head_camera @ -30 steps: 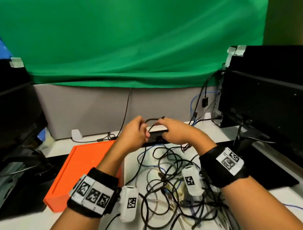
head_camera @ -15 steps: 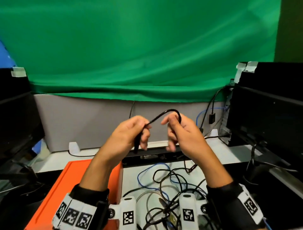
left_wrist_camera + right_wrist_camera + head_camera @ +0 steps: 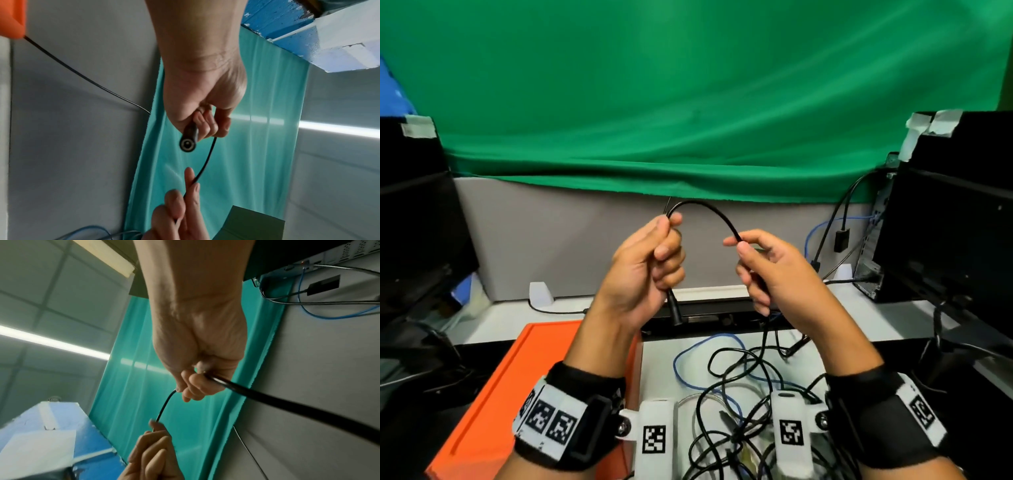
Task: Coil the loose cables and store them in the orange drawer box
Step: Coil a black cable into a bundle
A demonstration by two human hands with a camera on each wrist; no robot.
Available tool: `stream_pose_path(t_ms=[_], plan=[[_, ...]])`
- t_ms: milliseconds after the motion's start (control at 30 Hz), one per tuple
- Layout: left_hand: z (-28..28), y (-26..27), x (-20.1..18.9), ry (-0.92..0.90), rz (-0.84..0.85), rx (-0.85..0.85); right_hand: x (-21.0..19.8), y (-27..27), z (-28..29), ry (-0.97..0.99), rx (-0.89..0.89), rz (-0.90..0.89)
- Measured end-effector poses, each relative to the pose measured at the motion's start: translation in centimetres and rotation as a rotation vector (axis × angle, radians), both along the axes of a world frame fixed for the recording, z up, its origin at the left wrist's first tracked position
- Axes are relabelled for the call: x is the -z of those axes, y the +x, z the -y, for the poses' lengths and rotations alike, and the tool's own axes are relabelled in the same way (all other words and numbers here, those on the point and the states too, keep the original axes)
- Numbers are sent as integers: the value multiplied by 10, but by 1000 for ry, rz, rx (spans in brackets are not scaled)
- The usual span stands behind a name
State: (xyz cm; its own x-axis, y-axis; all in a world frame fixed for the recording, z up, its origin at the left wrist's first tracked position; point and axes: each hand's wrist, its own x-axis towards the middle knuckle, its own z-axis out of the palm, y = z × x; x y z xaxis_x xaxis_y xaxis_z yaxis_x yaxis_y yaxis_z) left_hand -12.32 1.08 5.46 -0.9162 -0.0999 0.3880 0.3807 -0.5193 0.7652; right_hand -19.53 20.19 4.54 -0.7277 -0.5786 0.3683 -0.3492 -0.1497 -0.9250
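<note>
My left hand point(image 3: 650, 270) is curled round the black cable point(image 3: 709, 210) just behind its barrel plug point(image 3: 675, 310), which hangs out below my fist, while my right hand point(image 3: 770, 270) pinches the same cable between thumb and forefinger — a short arch stands between them. To coil it well I'd feed even loops into the left fist, letting the cable slide through the right pinch, since its tail runs down into the tangle point(image 3: 736, 387) beside the orange drawer box point(image 3: 517, 394) — pull gently.
</note>
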Motion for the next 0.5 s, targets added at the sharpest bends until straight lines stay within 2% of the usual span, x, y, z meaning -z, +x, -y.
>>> stream_pose_path(t_ms=[67,133,200,267,333,433,500], plan=[[4,3,-1,-66,12,-52,3,-2,3,69,21,-21],[6,7,-3,-115,17,-36,7,-5,4,126,103,-98],[5,10,-5,-59,4,54,10,-6,6,155,176,-171],[2,12,-7,82,-52,189,10,-4,11,170,191,-190],[-2,13,-11,204,-108,219,7,7,17,184,104,-148],[-5,14,-17,263,-169,73,1,31,20,301,-116,-134],[-8,19,-20,111,-219,-22,-2,45,21,357,-203,-168]])
